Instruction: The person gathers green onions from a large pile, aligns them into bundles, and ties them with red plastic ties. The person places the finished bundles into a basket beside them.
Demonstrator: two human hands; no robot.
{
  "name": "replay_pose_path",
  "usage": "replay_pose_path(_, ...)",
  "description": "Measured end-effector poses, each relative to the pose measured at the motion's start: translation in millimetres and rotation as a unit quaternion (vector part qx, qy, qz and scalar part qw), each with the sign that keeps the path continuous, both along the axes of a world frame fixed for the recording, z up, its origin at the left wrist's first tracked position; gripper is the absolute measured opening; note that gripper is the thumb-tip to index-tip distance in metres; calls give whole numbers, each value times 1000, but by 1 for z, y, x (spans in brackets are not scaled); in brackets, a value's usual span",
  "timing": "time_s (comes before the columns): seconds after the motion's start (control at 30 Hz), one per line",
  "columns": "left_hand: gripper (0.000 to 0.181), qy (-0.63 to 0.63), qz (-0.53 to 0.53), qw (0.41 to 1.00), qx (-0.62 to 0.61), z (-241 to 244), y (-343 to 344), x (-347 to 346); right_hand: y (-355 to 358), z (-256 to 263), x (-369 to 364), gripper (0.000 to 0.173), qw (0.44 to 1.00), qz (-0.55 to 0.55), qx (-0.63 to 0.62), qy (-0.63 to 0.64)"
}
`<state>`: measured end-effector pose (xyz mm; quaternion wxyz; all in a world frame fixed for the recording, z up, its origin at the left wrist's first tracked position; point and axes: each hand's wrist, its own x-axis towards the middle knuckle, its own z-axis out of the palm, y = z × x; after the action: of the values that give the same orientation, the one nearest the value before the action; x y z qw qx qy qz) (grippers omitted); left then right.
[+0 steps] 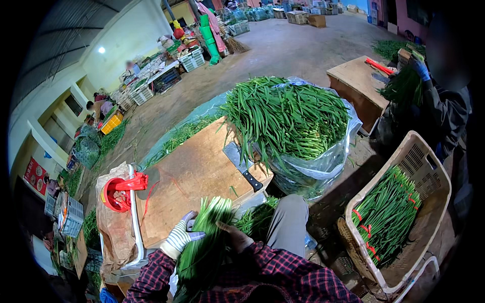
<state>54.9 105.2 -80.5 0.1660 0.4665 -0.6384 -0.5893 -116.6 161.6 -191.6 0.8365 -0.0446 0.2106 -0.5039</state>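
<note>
My left hand (182, 234), in a striped white glove, grips a bunch of long green garlic chives (206, 242) from its left side. Against the bunch's right side rests my right hand (235, 235), its fingers around the stalks. The pale cut ends point up, away from me, and the leaves hang over my lap. Just beyond lies a wooden board (189, 166) with a cleaver (242, 164) at its right end. A red bucket (108, 195) holding red ties (132, 182) stands at the board's left.
A big plastic bag (322, 174) heaped with chives (288, 113) stands past the board. At right, a plastic crate (430, 212) holds chives tied with red bands (386, 216). Another person's gloved hand (420, 69) holds chives near a wooden box (356, 83). Loose greens lie on the floor.
</note>
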Motion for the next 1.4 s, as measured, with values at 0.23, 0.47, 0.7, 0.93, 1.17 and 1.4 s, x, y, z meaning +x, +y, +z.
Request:
replay_pose_path(0.23, 76, 39, -90, 994, 43, 24, 5, -5, 5, 17, -7, 39, 984, -94, -135, 62)
replay_pose_path(0.47, 86, -143, -154, 968, -137, 51, 30, -6, 21, 49, -1, 42, 963, -114, -194, 149)
replay_pose_path(0.7, 65, -40, -244, 968, -35, 40, 31, -1, 43, 48, -1, 44, 978, -159, -111, 79)
replay_pose_path(0.93, 54, 59, -236, 950, 197, -20, 33, 40, 52, 56, 12, 41, 988, -140, -42, 39)
replay_pose_path(1.17, 62, 171, -149, 949, 217, -25, 64, 33, 52, 59, 23, 38, 968, -173, -60, 174)
replay_pose_path(1.4, 56, 168, -112, 945, 258, -45, 84, 26, 23, 66, -5, 33, 967, -228, -40, 105)
